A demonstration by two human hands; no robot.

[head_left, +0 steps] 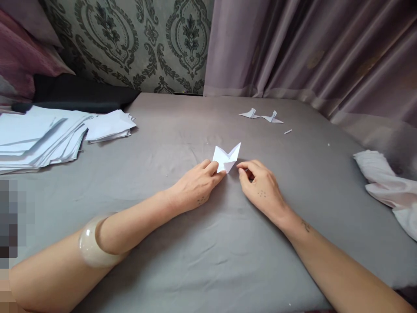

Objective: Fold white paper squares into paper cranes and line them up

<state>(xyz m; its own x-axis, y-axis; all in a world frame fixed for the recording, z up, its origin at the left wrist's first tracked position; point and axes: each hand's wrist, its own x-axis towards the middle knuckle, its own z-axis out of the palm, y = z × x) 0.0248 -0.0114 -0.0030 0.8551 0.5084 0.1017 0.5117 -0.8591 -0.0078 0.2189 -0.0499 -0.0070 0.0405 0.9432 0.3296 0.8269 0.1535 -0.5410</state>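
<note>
A partly folded piece of white paper (230, 158) stands on the grey cloth in the middle of the view, with two points spreading upward in a V. My left hand (202, 180) grips its lower left side, fingers and thumb pressed together on the paper. Just right of the paper is my right hand (259, 180), its thumb and fingertips curled close together in a pinch. A small gap shows between those fingertips and the paper. Whether anything tiny sits in that pinch cannot be made out.
A large stack of white paper sheets (42, 139) lies at the left, beside a pile of smaller sheets (109, 125). Two small folded paper figures (273, 117) and a paper scrap (288, 131) are at the back right. A bunched pale cloth (387, 182) lies at the right edge.
</note>
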